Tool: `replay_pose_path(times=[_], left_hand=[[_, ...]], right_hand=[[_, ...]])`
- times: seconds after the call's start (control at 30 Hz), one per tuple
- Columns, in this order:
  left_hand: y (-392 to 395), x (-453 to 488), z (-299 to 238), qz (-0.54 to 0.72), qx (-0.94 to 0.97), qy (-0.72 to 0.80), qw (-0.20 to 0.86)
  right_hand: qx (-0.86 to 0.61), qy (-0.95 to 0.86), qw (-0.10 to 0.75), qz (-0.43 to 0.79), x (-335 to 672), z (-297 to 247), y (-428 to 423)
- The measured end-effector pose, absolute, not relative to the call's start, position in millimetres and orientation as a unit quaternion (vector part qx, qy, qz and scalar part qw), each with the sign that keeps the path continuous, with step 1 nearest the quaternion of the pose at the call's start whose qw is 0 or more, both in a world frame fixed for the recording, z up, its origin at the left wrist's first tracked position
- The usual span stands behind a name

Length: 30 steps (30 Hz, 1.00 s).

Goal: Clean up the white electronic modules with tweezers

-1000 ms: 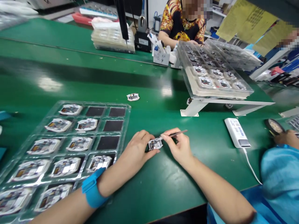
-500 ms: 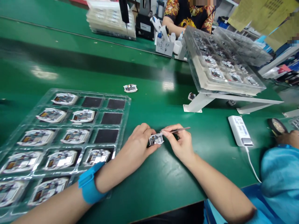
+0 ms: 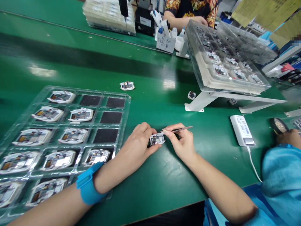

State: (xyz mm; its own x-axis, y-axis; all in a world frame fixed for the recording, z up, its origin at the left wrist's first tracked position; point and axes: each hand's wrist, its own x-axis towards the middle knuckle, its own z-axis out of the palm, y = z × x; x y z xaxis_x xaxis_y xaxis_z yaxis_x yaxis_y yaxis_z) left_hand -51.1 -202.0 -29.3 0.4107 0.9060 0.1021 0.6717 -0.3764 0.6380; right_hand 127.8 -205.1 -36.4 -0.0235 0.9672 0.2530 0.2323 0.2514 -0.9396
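Only your viewpoint has noticeably shifted since the earlier frame. Head view: your left hand [image 3: 138, 141] pinches the small white case [image 3: 157, 139], right of the clear tray [image 3: 127, 111]; your right hand [image 3: 180, 139] is closed around a thin tool [image 3: 184, 128], its tip unclear. A loose pinch could let the case twist; pressing hard could make the tool slip and scratch it.

From my end nothing is legible: handwriting on the small white box [image 3: 166, 44], print on the white oblong plastic device [image 3: 240, 127].
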Motion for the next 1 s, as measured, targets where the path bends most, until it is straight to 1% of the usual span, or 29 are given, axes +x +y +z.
replay_pose_path(times=[0.27,0.53,0.77,1.0], left_hand=[[-201.6,-52.6,-28.1,0.221,0.797,0.494,0.269],[-202.2,-51.4,-27.3,0.218,0.802,0.494,0.255],[-202.6,-51.2,-26.8,0.228,0.797,0.492,0.266],[-202.8,-51.2,-28.0,0.219,0.806,0.490,0.252]], right_hand=[[-0.489,-0.615,0.501,0.362,127.7,-34.7,-205.5],[-0.485,-0.628,0.495,0.353,128.3,-33.7,-204.0],[-0.488,-0.659,0.461,0.339,129.4,-28.8,-203.9],[-0.476,-0.696,0.445,0.303,128.3,-28.9,-208.7]])
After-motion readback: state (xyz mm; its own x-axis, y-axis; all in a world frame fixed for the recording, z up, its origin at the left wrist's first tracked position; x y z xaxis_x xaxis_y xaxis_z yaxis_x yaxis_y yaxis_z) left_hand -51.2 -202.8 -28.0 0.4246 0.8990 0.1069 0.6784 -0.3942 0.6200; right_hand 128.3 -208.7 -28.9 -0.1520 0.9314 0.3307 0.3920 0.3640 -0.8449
